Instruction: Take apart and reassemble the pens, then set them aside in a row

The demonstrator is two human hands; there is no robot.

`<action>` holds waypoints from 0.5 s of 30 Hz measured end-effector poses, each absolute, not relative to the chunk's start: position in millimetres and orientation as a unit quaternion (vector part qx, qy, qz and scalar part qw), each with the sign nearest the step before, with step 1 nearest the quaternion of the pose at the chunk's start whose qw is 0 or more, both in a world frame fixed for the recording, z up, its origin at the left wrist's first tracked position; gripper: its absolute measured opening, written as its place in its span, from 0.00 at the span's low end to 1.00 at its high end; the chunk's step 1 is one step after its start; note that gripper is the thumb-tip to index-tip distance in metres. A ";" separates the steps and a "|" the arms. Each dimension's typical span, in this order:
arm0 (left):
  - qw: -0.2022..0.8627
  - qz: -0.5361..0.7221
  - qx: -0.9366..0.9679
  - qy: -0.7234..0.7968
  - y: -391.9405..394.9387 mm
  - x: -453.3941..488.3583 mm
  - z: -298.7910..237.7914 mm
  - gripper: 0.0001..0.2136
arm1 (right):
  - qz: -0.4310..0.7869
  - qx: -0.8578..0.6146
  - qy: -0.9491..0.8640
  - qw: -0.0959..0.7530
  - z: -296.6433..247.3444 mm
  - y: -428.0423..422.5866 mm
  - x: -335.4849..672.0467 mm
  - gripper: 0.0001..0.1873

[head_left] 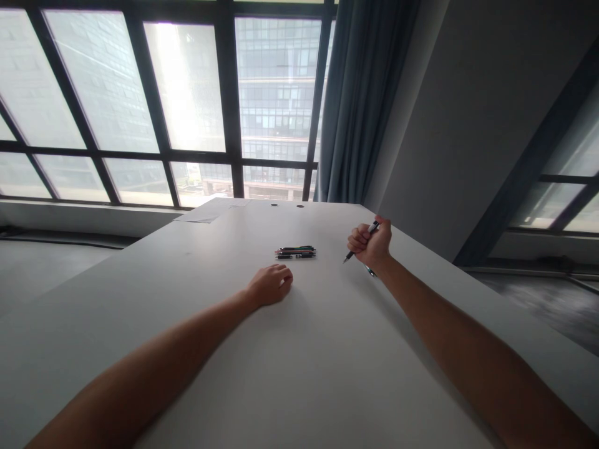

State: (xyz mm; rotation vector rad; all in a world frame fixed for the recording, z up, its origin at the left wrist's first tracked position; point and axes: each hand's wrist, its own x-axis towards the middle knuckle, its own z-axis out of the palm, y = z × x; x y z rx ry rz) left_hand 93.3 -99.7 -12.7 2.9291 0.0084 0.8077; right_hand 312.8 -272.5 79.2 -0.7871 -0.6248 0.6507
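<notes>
I see a broad white table (187, 274), smooth and matt, running away from me toward a dark-framed window (187, 93), with a blue-grey pleated curtain (360, 100) hanging at about 1 o'clock. Both forearms stretch out bare over the tabletop. My left hand (270, 284) rests on the surface near the centre, fingers curled loosely under into a soft fist; I see nothing in it. My right hand (372, 244) sits at about 2 o'clock from the left one, raised a little on its heel, fingers clenched together around a pen (374, 227). The slim dark barrel slants through the fist, its top end at 1 o'clock and its tip pointing down toward 7 o'clock, close above the table. Something thin and bluish pokes out below the wrist; I cannot tell what it is. A small cluster of pens (296, 252) lies flat, side by side, between the hands at 1 o'clock from the left fist, near it but not touching. Thin paper sheets (199, 216) lie at the far edge, at 11 o'clock.
</notes>
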 end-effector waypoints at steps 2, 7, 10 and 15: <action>0.054 0.266 0.963 0.003 -99.9 93.0 -12.4 0.10 | 0.310 -0.369 -0.293 0.826 79.3 -272.6 312.3 0.30; 0.053 0.263 0.963 0.002 -99.7 93.1 -12.2 0.09 | 0.319 -0.375 -0.291 0.820 79.4 -272.0 311.0 0.30; 0.053 0.261 0.964 0.001 -99.9 93.4 -12.1 0.09 | 0.317 -0.378 -0.293 0.819 79.0 -271.5 311.0 0.30; 0.056 0.260 0.964 0.005 -100.8 93.1 -11.5 0.09 | 0.307 -0.392 -0.301 0.813 77.9 -271.7 312.2 0.31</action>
